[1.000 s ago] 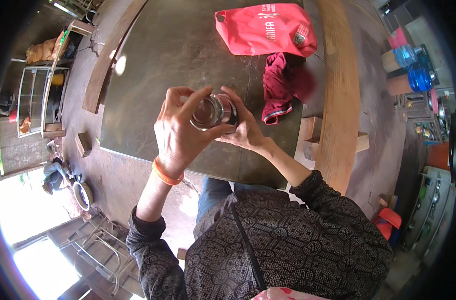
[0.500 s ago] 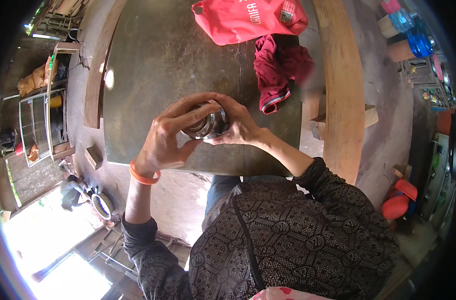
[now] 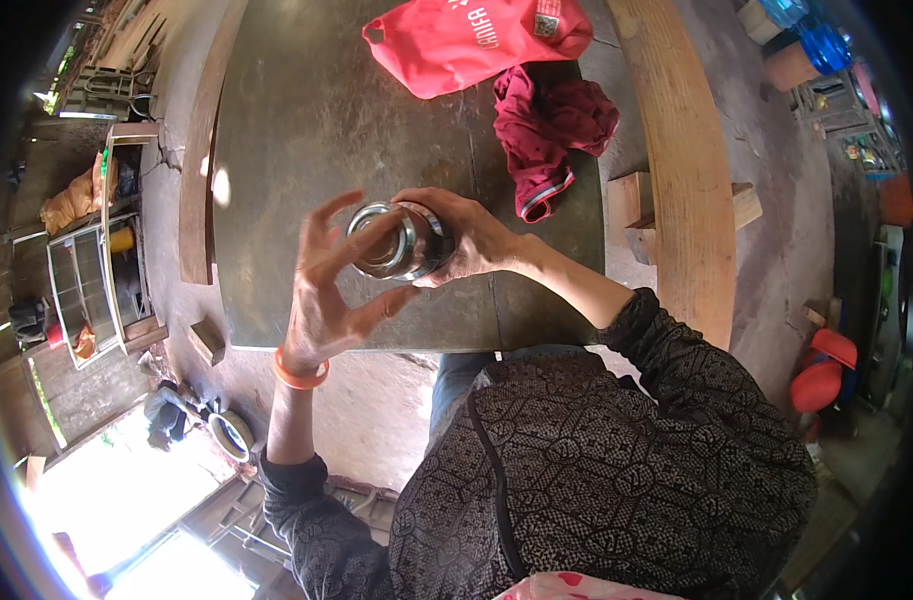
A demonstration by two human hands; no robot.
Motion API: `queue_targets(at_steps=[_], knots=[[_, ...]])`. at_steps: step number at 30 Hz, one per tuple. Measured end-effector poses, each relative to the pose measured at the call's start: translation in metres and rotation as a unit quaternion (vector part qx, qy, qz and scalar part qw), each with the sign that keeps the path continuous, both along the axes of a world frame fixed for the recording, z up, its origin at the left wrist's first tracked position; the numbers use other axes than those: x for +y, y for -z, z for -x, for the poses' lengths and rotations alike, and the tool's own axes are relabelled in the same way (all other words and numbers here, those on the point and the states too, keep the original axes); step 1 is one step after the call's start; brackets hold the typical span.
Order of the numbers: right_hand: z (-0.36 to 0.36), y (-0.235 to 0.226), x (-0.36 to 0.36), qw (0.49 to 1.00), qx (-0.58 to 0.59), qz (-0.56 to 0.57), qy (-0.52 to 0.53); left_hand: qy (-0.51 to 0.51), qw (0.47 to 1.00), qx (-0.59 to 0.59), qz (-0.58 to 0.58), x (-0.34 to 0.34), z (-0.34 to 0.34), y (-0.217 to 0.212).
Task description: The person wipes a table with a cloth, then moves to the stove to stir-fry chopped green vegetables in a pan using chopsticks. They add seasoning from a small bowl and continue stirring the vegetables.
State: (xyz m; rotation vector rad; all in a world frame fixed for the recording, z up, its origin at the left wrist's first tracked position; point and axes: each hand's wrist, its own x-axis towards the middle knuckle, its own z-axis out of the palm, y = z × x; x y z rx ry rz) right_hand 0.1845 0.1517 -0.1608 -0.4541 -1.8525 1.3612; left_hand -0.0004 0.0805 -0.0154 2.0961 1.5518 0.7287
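Observation:
A shiny steel cup (image 3: pixel 395 242) is held above the near edge of a dark stone table (image 3: pixel 307 130). My right hand (image 3: pixel 470 237) wraps around its right side and grips it. My left hand (image 3: pixel 329 287) is beside the cup on the left with fingers spread, fingertips touching its rim and side. An orange band circles my left wrist. The cup's mouth faces the camera; what is inside cannot be made out.
A red bag (image 3: pixel 477 40) and a crumpled maroon cloth (image 3: pixel 552 130) lie on the table's far right. A curved wooden bench (image 3: pixel 677 150) runs along the right, another plank (image 3: pixel 202 150) on the left. A metal rack (image 3: pixel 87 270) stands at far left.
My left hand has opened, its fingers spreading away from the cup's top, while the right hand keeps hold. The view has shifted slightly.

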Motion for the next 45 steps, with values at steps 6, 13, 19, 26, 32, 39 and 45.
queue_targets(at_steps=[6,13,19,26,32,39,45], knots=[[-0.002,-0.002,-0.003,1.0,-0.02,-0.016,0.013,-0.071,0.997,-0.007,0.011,-0.005,-0.016,-0.005],[-0.007,0.003,0.002,0.999,-0.008,-0.033,0.031,0.047,0.997,-0.024,0.051,0.02,-0.018,-0.012],[-0.019,0.001,0.016,0.999,-0.023,-0.001,-0.026,0.101,0.991,-0.001,0.086,0.043,-0.011,-0.02],[-0.024,-0.002,0.031,0.997,-0.041,0.032,-0.06,0.018,0.996,-0.054,0.068,0.039,-0.023,-0.001],[-0.023,-0.003,0.042,0.997,-0.025,0.021,-0.064,0.103,0.981,-0.105,0.124,0.062,-0.009,-0.005],[-0.028,-0.001,0.056,0.997,-0.011,0.025,-0.072,0.204,0.944,-0.134,0.223,0.099,-0.006,-0.012],[-0.037,0.003,0.067,0.992,-0.004,0.066,-0.11,0.234,0.94,-0.011,0.246,0.113,-0.016,-0.02]])
